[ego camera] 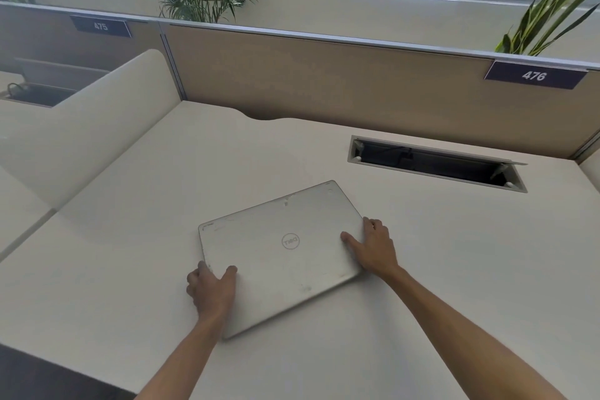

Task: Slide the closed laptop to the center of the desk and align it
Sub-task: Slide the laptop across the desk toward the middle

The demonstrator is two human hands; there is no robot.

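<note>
Well, the shut laptop (281,256) lay askew mid-desk (130,204), left hand (211,291) clasping its near-left corner, right hand (375,248) gripping its right edge. Behind, the open cable tray (435,163) held dark wiring.

The laptop (279,256) has a brushed, silvery metal-looking lid with a soft sheen, marked by small scuffs and specks near its edges and a ring logo pressed into its middle. Beneath it the tabletop (454,269) is a smooth, matt cream laminate, and beyond the laptop an open cable tray (435,163) shows a grey metal-looking frame. Behind that tray the partition panel (324,75) looks like matt tan cloth, capped by a pale metal strip.
</note>
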